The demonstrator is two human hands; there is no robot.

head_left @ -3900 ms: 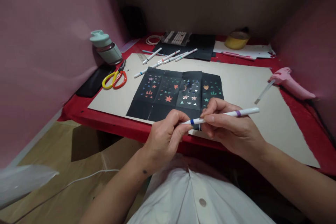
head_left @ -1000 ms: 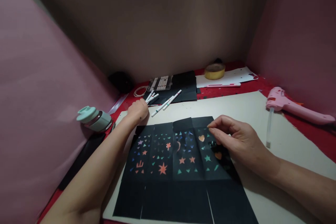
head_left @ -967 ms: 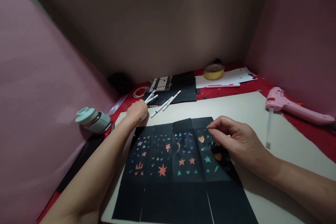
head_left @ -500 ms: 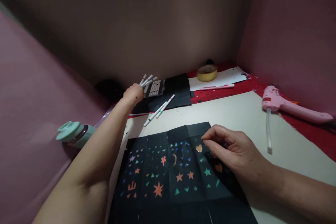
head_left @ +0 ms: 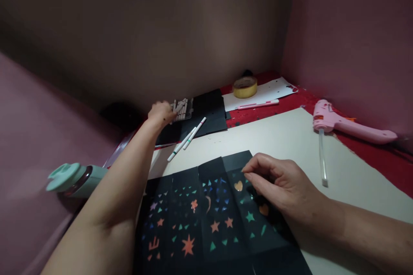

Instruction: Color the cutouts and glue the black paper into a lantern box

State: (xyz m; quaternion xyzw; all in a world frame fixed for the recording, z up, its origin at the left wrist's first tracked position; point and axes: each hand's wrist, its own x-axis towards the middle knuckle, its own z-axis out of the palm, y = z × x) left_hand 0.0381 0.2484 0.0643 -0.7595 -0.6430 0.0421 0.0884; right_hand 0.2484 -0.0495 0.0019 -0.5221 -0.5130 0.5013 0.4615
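Observation:
My left hand [head_left: 160, 112] reaches far forward to the clear case of white markers [head_left: 181, 108], where several markers lie at an angle across the others. Its fingers are mostly hidden, so I cannot tell whether they grip any. My right hand [head_left: 277, 180] hovers low over the right side of the folded black paper [head_left: 222, 257], thumb and index fingertips pinched together; whatever is between them is too small to see. Coloured shapes show on the paper, among them an orange heart [head_left: 238, 186], a green star [head_left: 249, 216] and a spiky orange star [head_left: 188, 245].
Two loose markers [head_left: 195, 133] lie on the white board [head_left: 274, 133]. Behind are black sheets [head_left: 209, 114], yellow tape [head_left: 245, 87], white paper [head_left: 271, 92] and a pink pen-like tool [head_left: 257, 105]. A pink glue gun [head_left: 351, 126] rests right, a mint bottle [head_left: 77, 179] left.
The markers that stuck up from my left hand now lie across the case. My right hand keeps its pinch over the paper. The whole view has shifted slightly.

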